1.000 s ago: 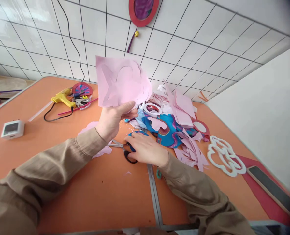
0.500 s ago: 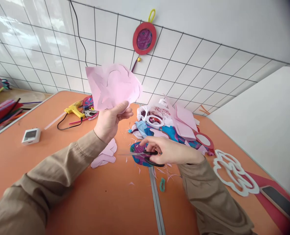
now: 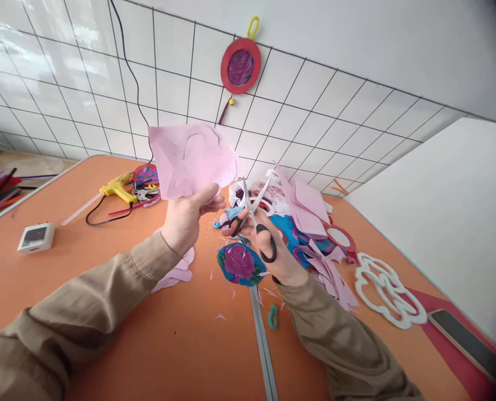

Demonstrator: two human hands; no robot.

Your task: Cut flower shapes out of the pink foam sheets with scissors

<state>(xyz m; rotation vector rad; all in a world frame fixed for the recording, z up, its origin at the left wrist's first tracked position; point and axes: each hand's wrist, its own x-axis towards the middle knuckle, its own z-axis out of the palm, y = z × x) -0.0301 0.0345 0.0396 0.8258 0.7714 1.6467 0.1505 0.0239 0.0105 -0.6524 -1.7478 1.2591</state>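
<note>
My left hand [image 3: 187,217] pinches the lower edge of a pink paper sheet [image 3: 191,159] with drawn curved outlines and holds it upright above the orange table [image 3: 106,295]. My right hand [image 3: 268,245] grips black-handled scissors [image 3: 254,214], blades parted and pointing up, just right of the sheet. Below my hands lies a round cut-out with a purple rose on blue [image 3: 242,264]. Pink cut shapes [image 3: 176,273] lie under my left wrist.
A heap of pink, blue and white paper scraps [image 3: 306,223] fills the table's far middle. A yellow glue gun [image 3: 116,189] and a small white device [image 3: 34,236] lie at the left. White foam cut-outs [image 3: 388,284], a red sheet and a phone [image 3: 467,337] sit at the right. A red round ornament [image 3: 240,67] hangs on the tiled wall.
My right hand picked the scissors up from the table and raised them, blades now pointing up beside the pink sheet. The rose cut-out is uncovered. The left hand kept holding the sheet.
</note>
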